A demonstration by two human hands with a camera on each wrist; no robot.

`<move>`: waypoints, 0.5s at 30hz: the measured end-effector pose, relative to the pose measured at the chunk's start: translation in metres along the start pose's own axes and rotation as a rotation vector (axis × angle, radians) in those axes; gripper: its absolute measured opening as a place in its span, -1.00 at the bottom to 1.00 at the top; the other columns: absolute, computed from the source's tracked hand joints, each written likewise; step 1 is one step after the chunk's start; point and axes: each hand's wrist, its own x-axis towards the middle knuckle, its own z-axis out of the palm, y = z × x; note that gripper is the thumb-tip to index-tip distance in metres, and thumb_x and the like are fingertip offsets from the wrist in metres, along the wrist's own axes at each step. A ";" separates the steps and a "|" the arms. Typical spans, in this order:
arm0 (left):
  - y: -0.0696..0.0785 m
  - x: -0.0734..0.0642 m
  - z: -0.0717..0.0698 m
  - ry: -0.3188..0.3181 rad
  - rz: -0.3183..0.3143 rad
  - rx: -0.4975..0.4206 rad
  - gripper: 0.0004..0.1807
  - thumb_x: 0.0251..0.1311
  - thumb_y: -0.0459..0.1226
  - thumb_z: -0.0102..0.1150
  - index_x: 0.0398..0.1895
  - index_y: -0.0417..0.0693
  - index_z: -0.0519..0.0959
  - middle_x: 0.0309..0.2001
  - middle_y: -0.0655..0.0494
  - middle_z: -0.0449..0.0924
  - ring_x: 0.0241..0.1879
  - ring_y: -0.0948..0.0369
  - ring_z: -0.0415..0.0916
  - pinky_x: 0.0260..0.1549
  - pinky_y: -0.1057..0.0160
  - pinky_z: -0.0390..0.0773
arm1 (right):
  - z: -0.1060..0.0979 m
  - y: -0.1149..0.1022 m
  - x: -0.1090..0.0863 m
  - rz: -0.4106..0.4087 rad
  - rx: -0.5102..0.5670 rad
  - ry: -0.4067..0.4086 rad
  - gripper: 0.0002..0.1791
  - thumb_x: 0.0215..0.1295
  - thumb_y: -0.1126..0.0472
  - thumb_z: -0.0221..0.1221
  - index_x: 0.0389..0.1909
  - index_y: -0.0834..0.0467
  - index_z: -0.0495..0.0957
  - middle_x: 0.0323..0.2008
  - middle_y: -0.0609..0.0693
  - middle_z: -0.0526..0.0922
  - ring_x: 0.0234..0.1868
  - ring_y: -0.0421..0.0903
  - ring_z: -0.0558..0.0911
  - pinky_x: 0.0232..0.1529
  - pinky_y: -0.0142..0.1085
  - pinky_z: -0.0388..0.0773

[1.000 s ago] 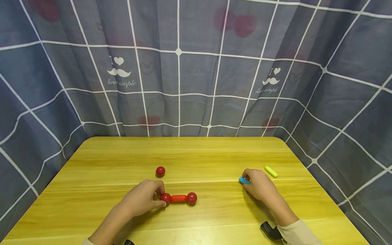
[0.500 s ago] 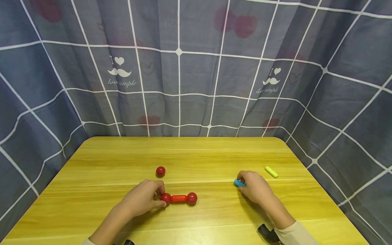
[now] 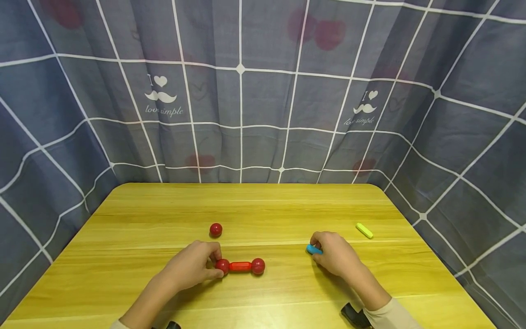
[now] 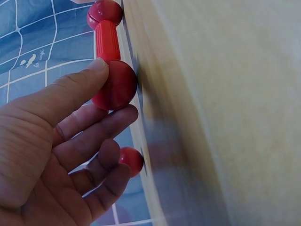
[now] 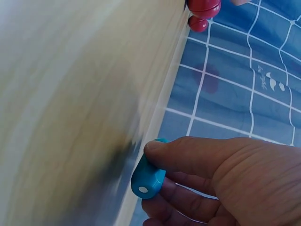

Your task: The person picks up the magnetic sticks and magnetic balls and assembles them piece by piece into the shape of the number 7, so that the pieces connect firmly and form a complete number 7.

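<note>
My left hand [image 3: 191, 267] pinches a dark red ball [image 4: 117, 87] between thumb and fingers. From that ball a short ribbed red rod [image 3: 240, 267] runs to a second red ball [image 3: 258, 266], so the three form a dumbbell lying on the table. To the right, my right hand [image 3: 337, 253] holds a short blue rod [image 5: 149, 179] by thumb and fingertips, close over the tabletop. A white dot marks the end of the blue rod in the right wrist view. A gap of bare wood separates it from the dumbbell.
A loose red ball [image 3: 215, 230] lies behind the left hand. Beyond the right hand is a yellow-green rod [image 3: 364, 230]. The wooden table [image 3: 263, 205] is bordered at the back and sides by a blue-grey checked curtain [image 3: 263, 100].
My right hand has moved left and slightly toward me with the blue rod, nearing the dumbbell. The left hand and the dumbbell have stayed in place.
</note>
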 end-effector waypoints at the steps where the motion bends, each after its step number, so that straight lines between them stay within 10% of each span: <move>1: 0.000 0.000 0.000 -0.001 0.000 0.000 -0.74 -0.04 -0.19 0.52 -0.42 0.09 0.55 -0.43 0.33 0.61 -0.58 0.37 0.35 -0.60 0.33 0.42 | 0.000 -0.001 0.000 -0.003 0.001 0.000 -0.77 0.02 0.31 0.44 -0.32 0.06 0.62 -0.43 -0.16 0.57 -0.41 -0.22 0.51 -0.34 -0.24 0.50; 15: 0.000 0.000 0.000 0.000 0.001 0.003 -0.75 -0.04 -0.19 0.52 -0.42 0.10 0.55 -0.42 0.34 0.61 -0.55 0.38 0.37 -0.57 0.33 0.43 | -0.001 -0.018 -0.002 -0.077 0.046 -0.032 -0.77 0.00 0.32 0.43 -0.35 0.06 0.60 -0.43 -0.17 0.57 -0.40 -0.20 0.51 -0.35 -0.26 0.48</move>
